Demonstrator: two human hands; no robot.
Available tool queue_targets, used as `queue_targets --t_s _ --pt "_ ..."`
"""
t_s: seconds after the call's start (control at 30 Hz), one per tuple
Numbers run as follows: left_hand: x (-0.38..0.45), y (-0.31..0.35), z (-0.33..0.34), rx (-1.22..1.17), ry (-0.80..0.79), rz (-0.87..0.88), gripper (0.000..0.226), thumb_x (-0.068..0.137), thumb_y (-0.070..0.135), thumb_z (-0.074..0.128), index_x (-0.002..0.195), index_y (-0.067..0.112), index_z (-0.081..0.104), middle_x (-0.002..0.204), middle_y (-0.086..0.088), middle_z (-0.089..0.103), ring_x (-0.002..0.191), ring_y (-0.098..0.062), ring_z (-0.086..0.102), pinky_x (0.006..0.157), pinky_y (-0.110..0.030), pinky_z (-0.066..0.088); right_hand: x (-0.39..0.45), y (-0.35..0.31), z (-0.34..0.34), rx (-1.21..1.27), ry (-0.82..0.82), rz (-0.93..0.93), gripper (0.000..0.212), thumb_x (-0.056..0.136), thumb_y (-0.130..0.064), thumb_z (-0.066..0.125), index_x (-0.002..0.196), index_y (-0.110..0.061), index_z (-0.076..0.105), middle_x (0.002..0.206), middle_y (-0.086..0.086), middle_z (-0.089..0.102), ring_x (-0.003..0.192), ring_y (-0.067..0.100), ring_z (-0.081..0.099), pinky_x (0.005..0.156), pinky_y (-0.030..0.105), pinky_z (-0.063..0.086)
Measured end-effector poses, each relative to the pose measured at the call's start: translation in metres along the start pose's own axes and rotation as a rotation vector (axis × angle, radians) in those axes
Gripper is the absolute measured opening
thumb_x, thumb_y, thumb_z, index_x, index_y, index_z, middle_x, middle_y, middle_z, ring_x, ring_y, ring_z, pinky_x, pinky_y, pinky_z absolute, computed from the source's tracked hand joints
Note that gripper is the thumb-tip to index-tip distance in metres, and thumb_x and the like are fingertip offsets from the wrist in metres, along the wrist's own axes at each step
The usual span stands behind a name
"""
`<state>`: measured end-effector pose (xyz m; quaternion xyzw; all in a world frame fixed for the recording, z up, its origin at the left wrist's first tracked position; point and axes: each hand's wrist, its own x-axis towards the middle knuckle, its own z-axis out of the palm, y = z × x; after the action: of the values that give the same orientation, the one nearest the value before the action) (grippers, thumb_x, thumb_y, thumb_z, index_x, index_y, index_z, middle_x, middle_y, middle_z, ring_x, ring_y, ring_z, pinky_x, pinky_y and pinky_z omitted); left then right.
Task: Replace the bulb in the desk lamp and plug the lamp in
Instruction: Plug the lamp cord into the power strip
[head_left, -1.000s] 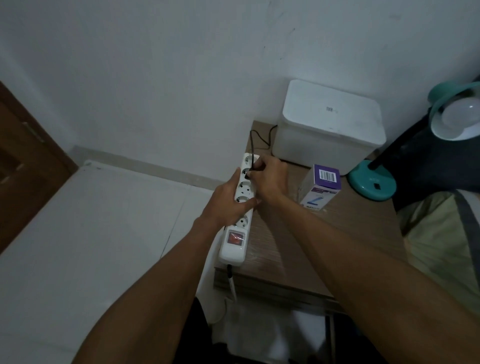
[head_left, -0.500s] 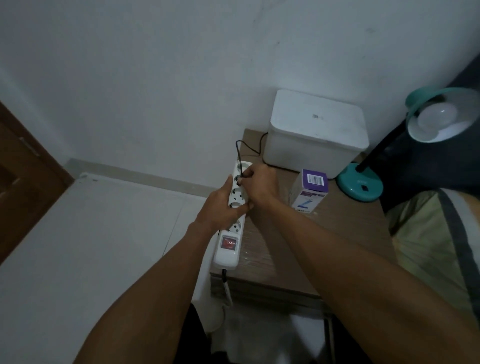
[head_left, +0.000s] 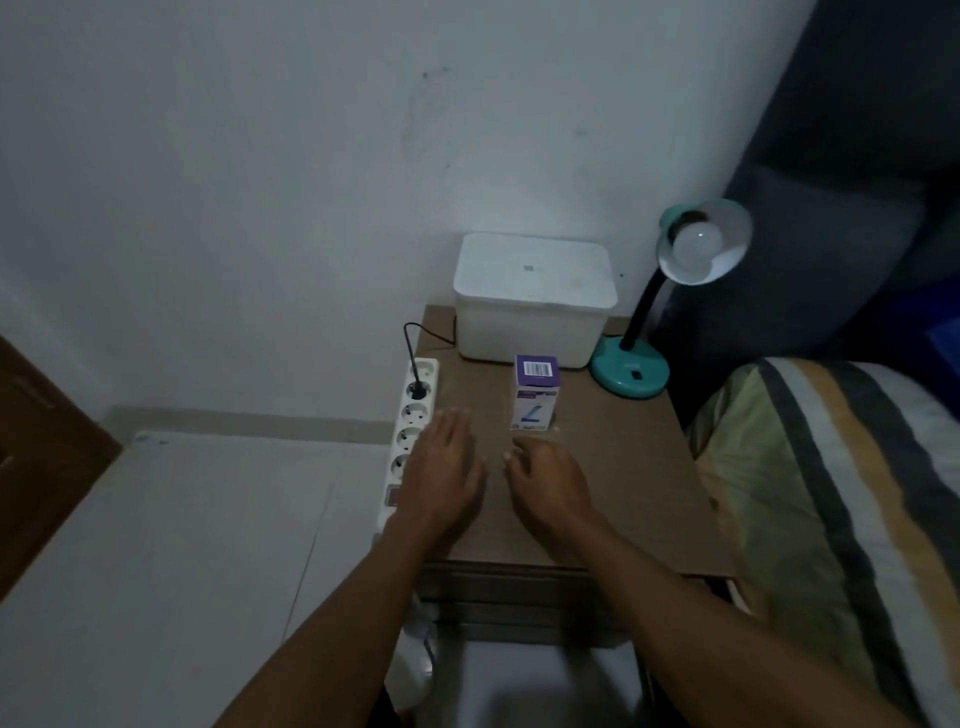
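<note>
Black plug (head_left: 417, 387) sits in the second socket from the far end of the white power strip (head_left: 410, 431), cord (head_left: 415, 338) looping back behind the white box (head_left: 532, 296). Strip lies along the left edge of the wooden nightstand (head_left: 613, 467). Left hand (head_left: 447, 467) flat, fingers spread, holding nothing, overlapping the strip's near end. Right hand (head_left: 545, 475) loosely curled, empty, over the tabletop just beside it. Teal lamp (head_left: 631, 371) at back right, bulb (head_left: 698, 241) seated in the shade (unlit). Purple bulb carton (head_left: 536, 392) upright between hands and box. Striped bedding (head_left: 841, 493) to the right.
</note>
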<state>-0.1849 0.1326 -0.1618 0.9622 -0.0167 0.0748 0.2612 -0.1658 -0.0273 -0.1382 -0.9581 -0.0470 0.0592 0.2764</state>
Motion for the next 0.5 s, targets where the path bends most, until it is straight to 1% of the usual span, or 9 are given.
queue_targets --t_s 0.07,0.13,0.2,0.23,0.3,0.33,0.37,0.43,0.5 --pt "-0.006 0.017 0.014 -0.04 -0.073 0.064 0.062 0.105 0.039 0.053 0.159 0.015 0.037 0.166 -0.01 0.036 0.155 -0.026 0.03 0.125 -0.038 0.021 -0.006 0.024 -0.012 -0.023 0.053 0.006 0.032 0.103 -0.035 0.05 0.129 -0.02 0.061 0.122 0.004 0.068 0.107 0.016 0.063 0.091 0.033 0.052" --pt "-0.006 0.035 0.03 -0.042 -0.118 0.151 0.057 0.105 0.042 0.05 0.154 0.014 0.045 0.16 -0.011 0.046 0.149 -0.026 0.041 0.123 -0.035 0.028 -0.009 0.049 -0.024 -0.025 0.114 0.012 0.034 0.104 -0.034 0.046 0.13 -0.016 0.06 0.124 0.007 0.067 0.109 0.019 0.062 0.09 0.033 0.051" --pt "-0.001 0.057 0.045 -0.054 -0.153 0.218 0.055 0.105 0.042 0.048 0.152 0.013 0.05 0.155 -0.012 0.052 0.144 -0.026 0.047 0.12 -0.034 0.032 -0.007 0.073 -0.035 -0.042 0.162 0.011 0.041 0.106 -0.033 0.041 0.137 -0.01 0.056 0.135 0.012 0.061 0.121 0.025 0.057 0.1 0.036 0.047" --pt "0.004 0.068 0.052 -0.059 -0.169 0.238 0.053 0.107 0.04 0.047 0.152 0.013 0.05 0.155 -0.011 0.052 0.144 -0.025 0.047 0.119 -0.03 0.031 -0.005 0.084 -0.041 -0.047 0.181 0.014 0.044 0.107 -0.032 0.039 0.14 -0.007 0.054 0.141 0.015 0.058 0.127 0.028 0.054 0.105 0.038 0.044" --pt "0.018 0.09 0.065 -0.075 -0.174 0.27 0.05 0.109 0.036 0.046 0.153 0.012 0.049 0.157 -0.011 0.05 0.146 -0.024 0.045 0.116 -0.022 0.024 0.004 0.107 -0.05 -0.05 0.221 0.019 0.048 0.108 -0.031 0.035 0.14 0.0 0.052 0.143 0.02 0.055 0.133 0.033 0.05 0.112 0.04 0.038" --pt "0.027 0.099 0.072 -0.086 -0.174 0.285 0.05 0.11 0.036 0.044 0.154 0.011 0.048 0.159 -0.012 0.048 0.148 -0.024 0.043 0.115 -0.021 0.02 0.01 0.119 -0.054 -0.061 0.233 0.014 0.053 0.107 -0.032 0.03 0.139 0.004 0.053 0.141 0.024 0.055 0.134 0.035 0.049 0.115 0.04 0.035" --pt "0.038 0.108 0.08 -0.097 -0.174 0.302 0.051 0.111 0.037 0.041 0.155 0.011 0.046 0.161 -0.012 0.045 0.15 -0.023 0.039 0.118 -0.022 0.017 0.018 0.132 -0.055 -0.078 0.237 0.005 0.058 0.106 -0.033 0.025 0.136 0.007 0.053 0.139 0.026 0.056 0.133 0.037 0.051 0.118 0.04 0.032" --pt "0.062 0.121 0.095 -0.108 -0.189 0.313 0.058 0.111 0.042 0.032 0.16 0.011 0.037 0.167 -0.011 0.034 0.157 -0.023 0.027 0.126 -0.032 0.015 0.034 0.152 -0.058 -0.108 0.255 -0.019 0.06 0.106 -0.031 0.021 0.132 0.011 0.055 0.133 0.03 0.059 0.128 0.039 0.055 0.119 0.041 0.031" --pt "0.088 0.128 0.11 -0.103 -0.213 0.299 0.062 0.111 0.044 0.025 0.163 0.01 0.027 0.172 -0.011 0.021 0.161 -0.022 0.013 0.129 -0.038 0.009 0.05 0.164 -0.06 -0.107 0.25 -0.013 0.063 0.107 -0.031 0.015 0.132 0.011 0.055 0.134 0.03 0.058 0.129 0.039 0.054 0.119 0.04 0.029"
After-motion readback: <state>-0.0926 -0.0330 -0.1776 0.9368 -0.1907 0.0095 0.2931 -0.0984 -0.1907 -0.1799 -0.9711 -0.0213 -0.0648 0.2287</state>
